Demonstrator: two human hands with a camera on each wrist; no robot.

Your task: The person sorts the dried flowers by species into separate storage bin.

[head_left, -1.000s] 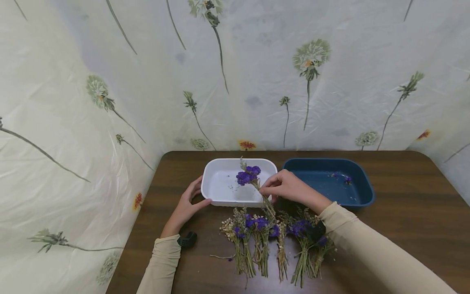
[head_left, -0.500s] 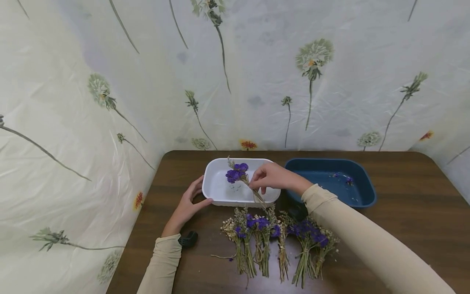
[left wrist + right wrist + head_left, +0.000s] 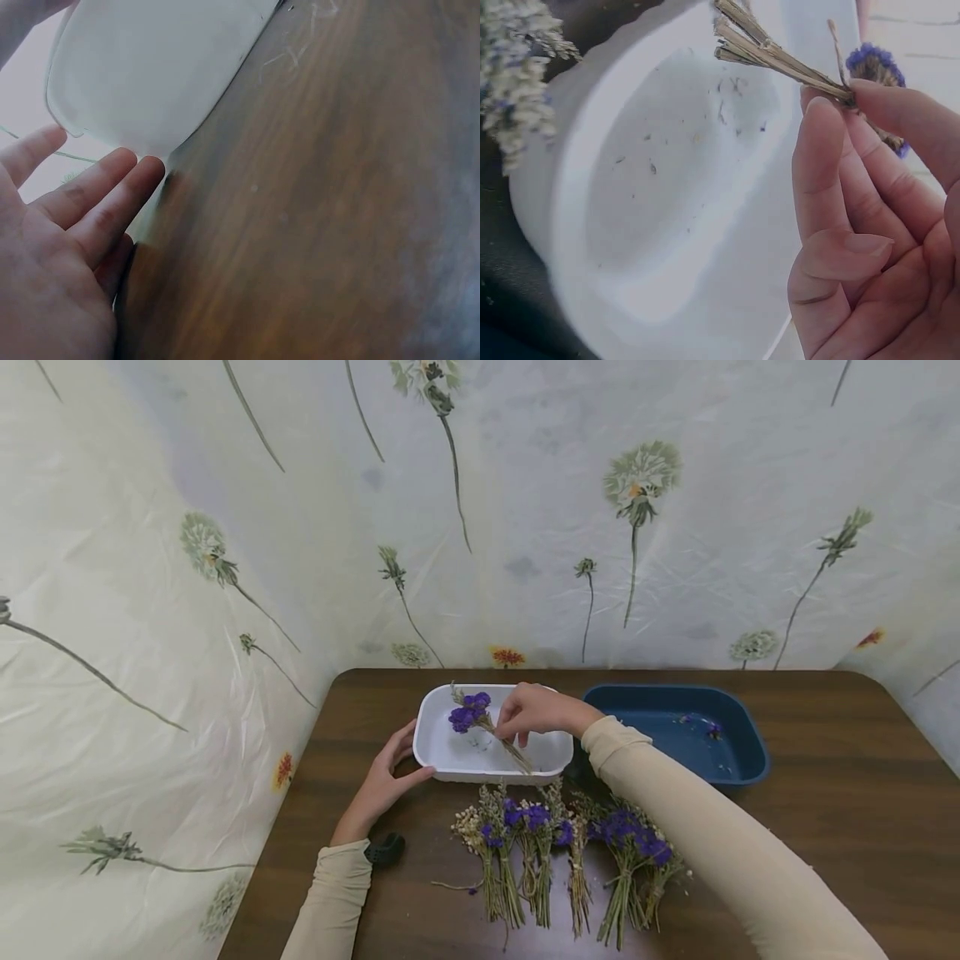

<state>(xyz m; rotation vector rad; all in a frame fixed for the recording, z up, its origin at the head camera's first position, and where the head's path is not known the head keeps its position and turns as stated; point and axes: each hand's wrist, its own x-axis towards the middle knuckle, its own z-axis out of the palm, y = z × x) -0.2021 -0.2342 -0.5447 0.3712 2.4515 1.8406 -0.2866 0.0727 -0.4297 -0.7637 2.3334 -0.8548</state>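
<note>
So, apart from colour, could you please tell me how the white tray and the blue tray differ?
The white tray sits to the left, the blue tray to the right. The left hand touches the white tray; no hand touches the blue tray. Fine crumbs dot the white tray, while larger purple bits lie in the blue tray. Both are rounded rectangles.

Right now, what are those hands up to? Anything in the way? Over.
Right hand pinches purple-flowered bunch over white tray. Left hand touches tray's left end. Nothing seen blocking; small debris lies in tray.
</note>
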